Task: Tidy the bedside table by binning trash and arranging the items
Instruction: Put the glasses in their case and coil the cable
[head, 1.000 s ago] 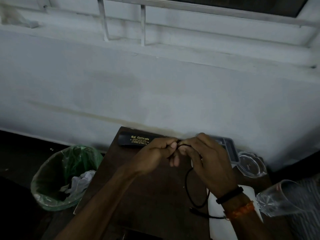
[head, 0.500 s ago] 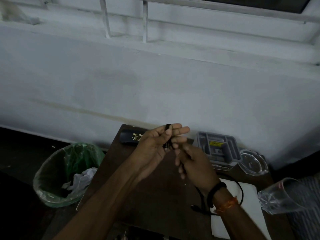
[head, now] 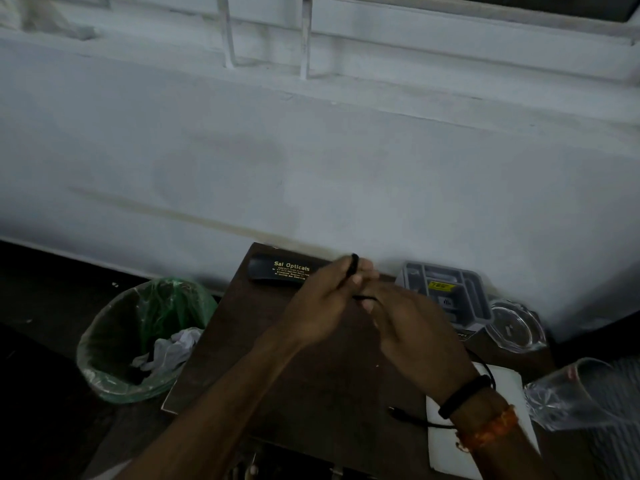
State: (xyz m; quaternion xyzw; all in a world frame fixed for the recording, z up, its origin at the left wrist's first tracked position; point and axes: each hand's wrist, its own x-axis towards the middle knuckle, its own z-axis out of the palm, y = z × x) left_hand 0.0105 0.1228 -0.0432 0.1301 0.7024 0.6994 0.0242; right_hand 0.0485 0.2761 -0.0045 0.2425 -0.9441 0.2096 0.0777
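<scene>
My left hand (head: 317, 306) is raised over the back of the bedside table (head: 221, 348), its fingers (head: 341, 271) drawn together around a thin black cable (head: 354, 263); a short bend of that cable pokes up above my fingertips, so the grip is closed on it. My right hand (head: 412, 332) sits just beside and slightly lower, fingers curled loosely with the cable running into them near the thumb; whether they pinch it or only guide it I cannot tell, since the motion blurs them. The rest of the cable trails down past my right wrist, looping over the white pad (head: 512, 386) at the table's near right corner, and its plug end (head: 394, 412) lies on the dark wood just left of that pad.

A black spectacle case (head: 277, 270) with gold lettering lies flat along the back edge, partly behind my left hand; a grey compartmented tray (head: 446, 289) sits to its right against the wall, and a clear round lid (head: 512, 325) rests just beside the tray. A clear plastic cup (head: 571, 393) lies tilted at the far right, off the table's edge; on the floor to the left stands a bin (head: 114, 341) lined with a green bag, crumpled white paper (head: 173, 348) inside it.
</scene>
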